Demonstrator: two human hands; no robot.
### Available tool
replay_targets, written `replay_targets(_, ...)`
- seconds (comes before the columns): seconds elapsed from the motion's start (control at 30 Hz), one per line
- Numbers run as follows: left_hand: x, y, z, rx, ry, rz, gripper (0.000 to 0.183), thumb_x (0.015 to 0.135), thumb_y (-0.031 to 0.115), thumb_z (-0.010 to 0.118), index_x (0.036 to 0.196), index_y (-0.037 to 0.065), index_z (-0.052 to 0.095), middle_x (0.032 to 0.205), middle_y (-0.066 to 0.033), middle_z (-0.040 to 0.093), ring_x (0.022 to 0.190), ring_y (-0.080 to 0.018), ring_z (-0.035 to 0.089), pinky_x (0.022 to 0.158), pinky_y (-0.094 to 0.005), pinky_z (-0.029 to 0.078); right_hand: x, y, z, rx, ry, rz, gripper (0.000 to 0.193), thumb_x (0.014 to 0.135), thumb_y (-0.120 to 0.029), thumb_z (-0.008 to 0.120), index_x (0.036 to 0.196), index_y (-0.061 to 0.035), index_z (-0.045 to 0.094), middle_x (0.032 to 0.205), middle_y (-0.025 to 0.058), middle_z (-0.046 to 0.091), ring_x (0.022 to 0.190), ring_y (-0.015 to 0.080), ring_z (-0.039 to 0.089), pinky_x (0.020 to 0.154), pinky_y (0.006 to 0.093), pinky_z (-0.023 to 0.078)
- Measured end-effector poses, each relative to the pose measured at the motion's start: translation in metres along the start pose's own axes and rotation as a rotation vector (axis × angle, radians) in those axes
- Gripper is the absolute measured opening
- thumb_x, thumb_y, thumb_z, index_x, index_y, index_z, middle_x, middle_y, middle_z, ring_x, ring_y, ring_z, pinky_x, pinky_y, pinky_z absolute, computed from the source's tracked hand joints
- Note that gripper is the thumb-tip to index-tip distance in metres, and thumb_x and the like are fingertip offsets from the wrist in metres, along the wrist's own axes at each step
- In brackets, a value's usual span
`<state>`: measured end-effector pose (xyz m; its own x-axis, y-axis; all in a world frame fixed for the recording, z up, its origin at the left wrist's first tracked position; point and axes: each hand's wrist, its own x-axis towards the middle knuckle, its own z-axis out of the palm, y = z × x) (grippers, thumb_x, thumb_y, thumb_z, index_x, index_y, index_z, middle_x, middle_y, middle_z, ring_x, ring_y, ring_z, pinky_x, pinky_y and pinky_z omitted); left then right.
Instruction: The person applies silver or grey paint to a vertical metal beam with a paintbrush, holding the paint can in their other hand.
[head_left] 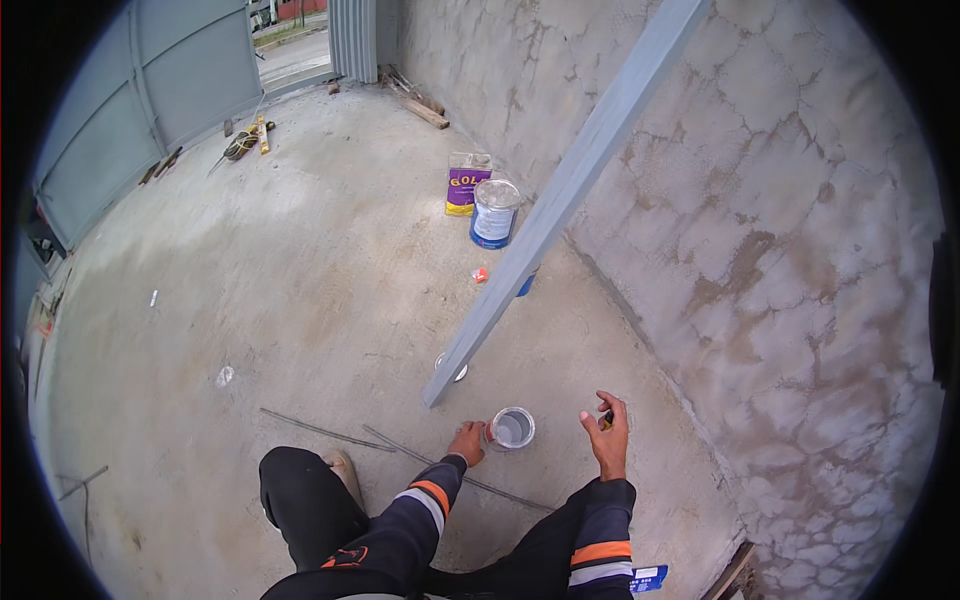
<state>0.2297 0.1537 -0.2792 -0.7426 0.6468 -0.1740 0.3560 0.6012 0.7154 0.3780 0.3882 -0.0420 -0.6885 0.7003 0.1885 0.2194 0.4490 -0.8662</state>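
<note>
An open paint can with grey paint inside stands on the concrete floor in front of me. My left hand is at its left side, fingers curled against the red patch of its wall. To the right of the can, my right hand is raised, its fingers bent round a small dark and yellowish thing, mostly hidden by the fingers. A long grey-painted beam slants up to the right just beyond the can. Under its low end lies a round whitish lid-like thing, partly covered.
A blue and white can and a purple and yellow tin stand farther off by the rough wall. Thin rods lie near my knees. A blue packet is beside my right sleeve. Wood pieces lie by the gate.
</note>
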Motion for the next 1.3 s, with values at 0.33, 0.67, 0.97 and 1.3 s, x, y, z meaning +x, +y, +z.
replay_targets(0.33, 0.018, 0.048, -0.141, -0.124, 0.765, -0.249, 0.091, 0.072, 0.039, 0.095, 0.146, 0.009, 0.052, 0.121, -0.0078, 0.062, 0.119, -0.0280, 0.059, 0.106, -0.0518, 0.038, 0.014, -0.007, 0.025, 0.068, 0.066, 0.012, 0.048, 0.081, -0.019, 0.089, 0.125, -0.0115, 0.071, 0.098, 0.0022, 0.056, 0.078, 0.0120, 0.051, 0.066, 0.0293, 0.045)
replay_targets(0.67, 0.077, 0.272, -0.264, 0.014, 0.876, 0.323, 0.130, 0.066, 0.042, 0.099, 0.164, 0.008, 0.022, 0.136, -0.0150, 0.055, 0.130, -0.0336, 0.052, 0.114, -0.0558, 0.028, 0.015, -0.004, 0.012, 0.068, 0.100, 0.018, 0.054, 0.075, -0.027, 0.092, 0.123, -0.0153, 0.072, 0.099, 0.0016, 0.059, 0.080, 0.0140, 0.055, 0.070, 0.0306, 0.046)
replay_targets(0.97, 0.117, 0.384, -0.322, 0.210, 0.942, 0.362, 0.133, 0.067, 0.039, 0.098, 0.166, 0.009, 0.015, 0.138, -0.0161, 0.054, 0.129, -0.0347, 0.053, 0.112, -0.0570, 0.026, 0.014, 0.005, 0.003, 0.094, 0.072, 0.068, 0.059, 0.076, -0.037, 0.089, 0.128, -0.0191, 0.070, 0.102, 0.0023, 0.061, 0.085, 0.0182, 0.059, 0.094, 0.0410, 0.039)
replay_targets(1.3, 0.135, 0.438, -0.342, 0.362, 1.025, 0.234, 0.128, 0.070, 0.029, 0.090, 0.167, 0.011, 0.010, 0.134, -0.0176, 0.051, 0.129, -0.0390, 0.053, 0.118, -0.0567, 0.024, 0.014, 0.011, 0.003, 0.061, 0.000, 0.088, 0.066, 0.076, -0.044, 0.089, 0.133, -0.0202, 0.068, 0.115, 0.0086, 0.066, 0.107, 0.0233, 0.066, 0.105, 0.0466, 0.034)
